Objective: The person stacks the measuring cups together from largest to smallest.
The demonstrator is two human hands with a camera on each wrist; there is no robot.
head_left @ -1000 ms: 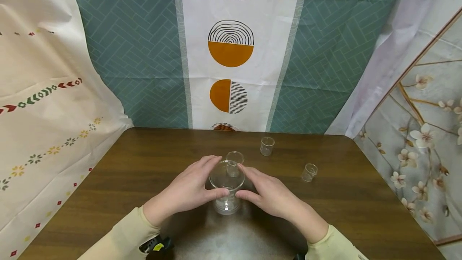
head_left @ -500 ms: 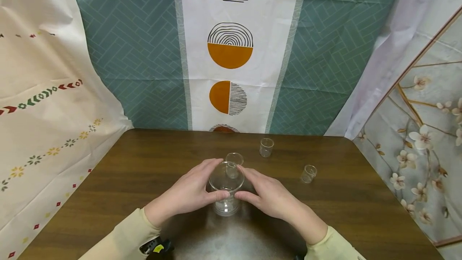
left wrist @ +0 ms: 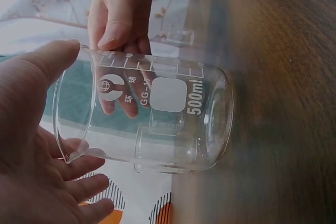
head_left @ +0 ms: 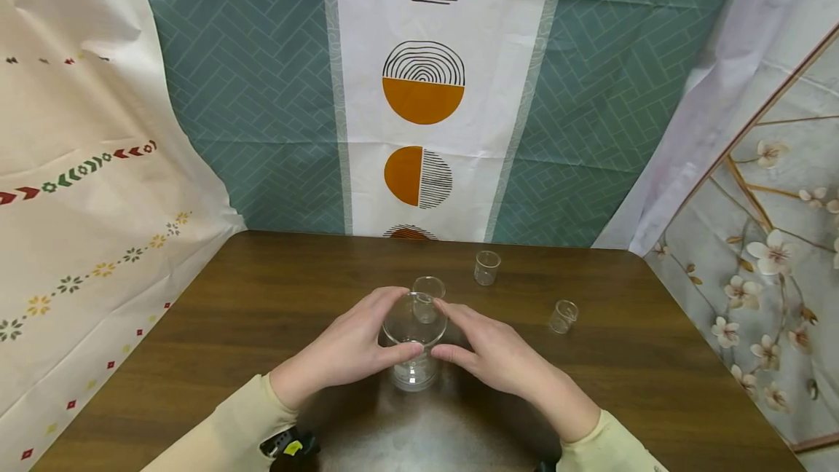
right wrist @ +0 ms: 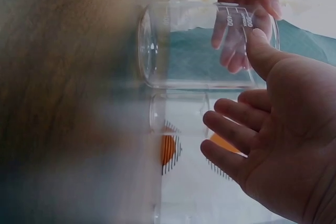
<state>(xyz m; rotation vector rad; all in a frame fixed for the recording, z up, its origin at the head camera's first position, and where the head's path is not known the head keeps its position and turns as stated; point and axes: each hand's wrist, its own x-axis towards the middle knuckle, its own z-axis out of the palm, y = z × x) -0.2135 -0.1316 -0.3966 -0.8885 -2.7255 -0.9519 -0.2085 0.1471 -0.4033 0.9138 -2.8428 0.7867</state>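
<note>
A large clear glass beaker (head_left: 414, 376) stands upright near the middle of the table, between my two hands. In the left wrist view, that beaker (left wrist: 168, 95) shows white graduation lines and the mark 500ml. My left hand (head_left: 347, 344) holds its left side by the rim, thumb in front and forefinger around the back, the other fingers spread loosely. From the right, my right hand (head_left: 501, 355) holds the upper wall between thumb and forefinger, its remaining fingers loosely extended. The beaker looks transparent throughout, with no contents visible. Directly behind it is a smaller glass beaker (head_left: 429, 287), partly seen through the glass.
Two more small glass beakers stand apart: one at the back (head_left: 487, 269) and one to the right (head_left: 563, 317). The brown wooden table (head_left: 288, 275) ends at a patterned curtain (head_left: 275, 108) behind. Further patterned cloths hang along the left and right sides.
</note>
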